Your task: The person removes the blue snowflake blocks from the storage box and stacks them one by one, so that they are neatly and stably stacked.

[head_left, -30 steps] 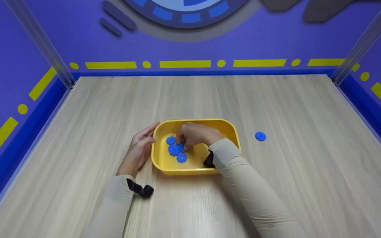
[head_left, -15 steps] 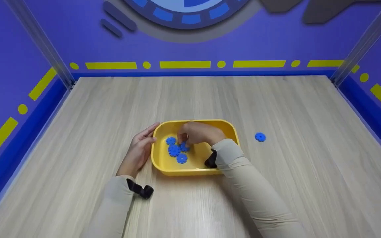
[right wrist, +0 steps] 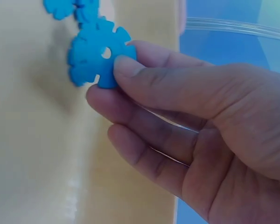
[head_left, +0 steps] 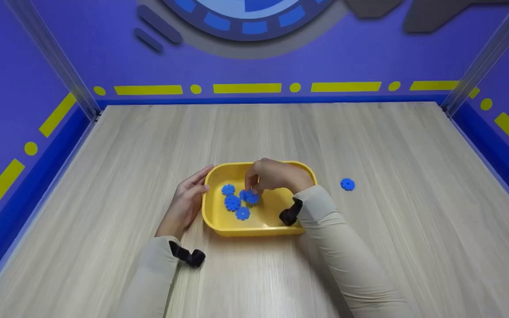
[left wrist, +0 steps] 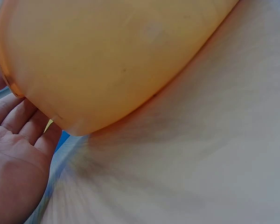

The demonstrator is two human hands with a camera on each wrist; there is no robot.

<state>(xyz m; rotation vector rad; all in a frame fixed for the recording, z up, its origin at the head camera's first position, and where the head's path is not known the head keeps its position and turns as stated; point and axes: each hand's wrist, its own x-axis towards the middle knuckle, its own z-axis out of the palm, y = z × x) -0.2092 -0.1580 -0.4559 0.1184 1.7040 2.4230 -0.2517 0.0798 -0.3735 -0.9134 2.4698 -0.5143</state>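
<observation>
In the head view, my right hand (head_left: pixel 276 174) is over the yellow plastic tray (head_left: pixel 272 230). Its thumb and fingers pinch a blue notched snowflake disc (head_left: pixel 252 197), with a round hole in its middle. The right wrist view shows that disc (right wrist: pixel 91 51) close up, with another blue edge right behind it; whether they are joined I cannot tell. Several more blue discs (head_left: pixel 232 203) lie in the tray's left half. My left hand (head_left: pixel 186 201) holds the tray's left end, thumb at the rim and fingers along the outer wall (left wrist: pixel 98 70).
One loose blue disc (head_left: pixel 347 184) lies on the wooden table (head_left: pixel 391 221) to the right of the tray. Blue-purple panels (head_left: pixel 254 70) with yellow marks enclose the table at the back and both sides. Black wrist cameras (head_left: pixel 197 258) sit on both sleeves.
My right hand has shifted a little to the right inside the tray, lifting a disc away from the cluster. The left hand and the tray have stayed in place.
</observation>
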